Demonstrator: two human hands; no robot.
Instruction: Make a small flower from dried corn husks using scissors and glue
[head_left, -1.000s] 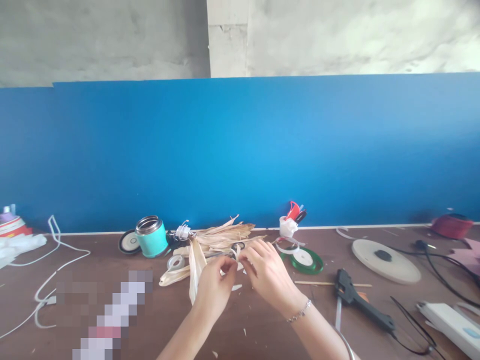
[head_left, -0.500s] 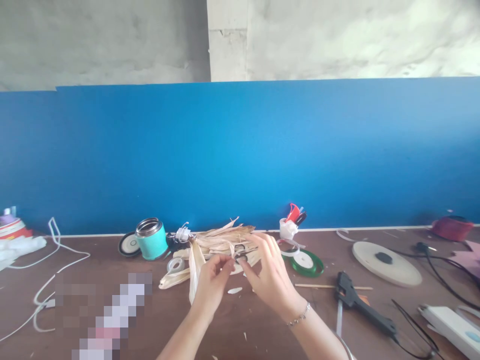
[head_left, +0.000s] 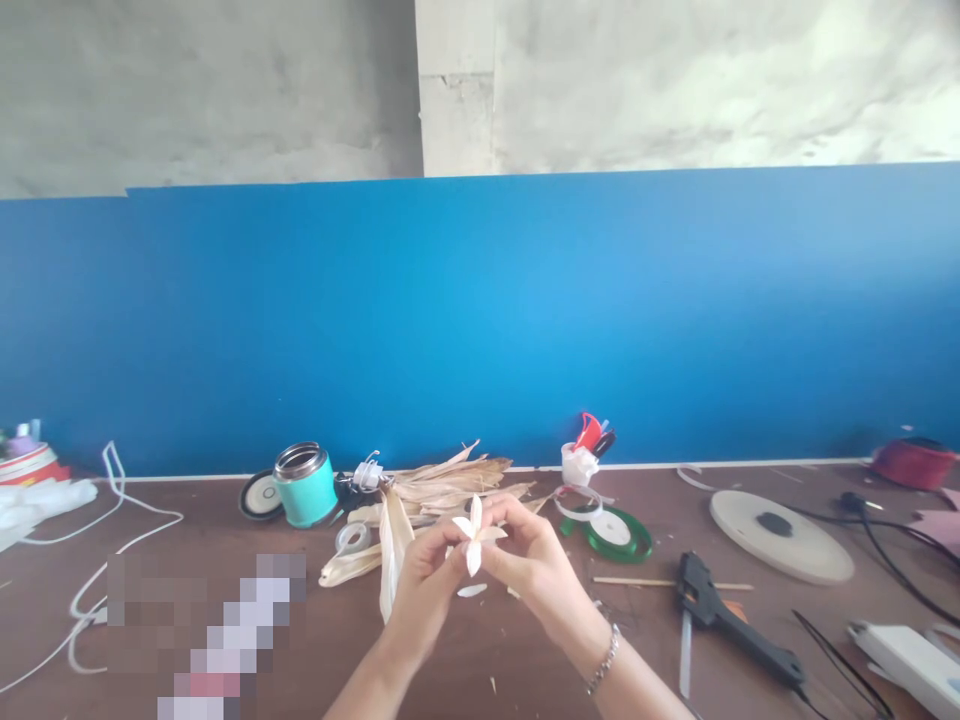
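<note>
A small cream-white flower (head_left: 474, 537) with several pointed petals, apparently of dried husk, faces me between my hands. My left hand (head_left: 431, 575) pinches it from the left, with thumb and fingers closed near its centre. From the other side my right hand (head_left: 536, 560) has thumb and fingertips closed at its petals; a bracelet circles that wrist. The flower's underside is hidden behind the fingers. Beyond the hands lies a pile of dried husks (head_left: 442, 485), and one long husk strip (head_left: 392, 545) stands out beside my left hand. A loose petal-like piece (head_left: 472, 591) rests on the table below.
At left are an open turquoise jar (head_left: 306, 490), its lid (head_left: 260, 495) and a white cable (head_left: 120, 545). A tape roll (head_left: 351, 540) sits by the husks. Rightward are a green ribbon spool (head_left: 637, 540), a thin stick (head_left: 634, 582), a glue gun (head_left: 735, 625) and a pale disc (head_left: 814, 540).
The flower now shows between my hands. Dark loops seen by my fingers earlier are no longer visible there. My right hand has lowered and closed in toward my left; the view has tilted slightly.
</note>
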